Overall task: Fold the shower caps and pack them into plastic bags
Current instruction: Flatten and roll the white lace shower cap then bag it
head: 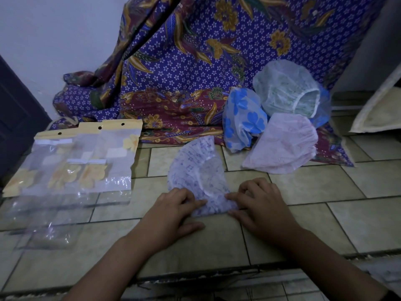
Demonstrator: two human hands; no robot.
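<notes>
A white shower cap with small purple print lies flattened on the tiled floor in front of me. My left hand presses its near left edge, fingers curled on the plastic. My right hand holds its near right edge the same way. Several clear plastic bags with yellow flower headers lie spread to the left. To the right sit a blue-flowered cap, a pink cap and a pale green cap.
A purple batik cloth drapes down behind the caps and onto the floor. A dark door stands at the far left. A cream mat leans at the right edge. A floor step runs near my forearms.
</notes>
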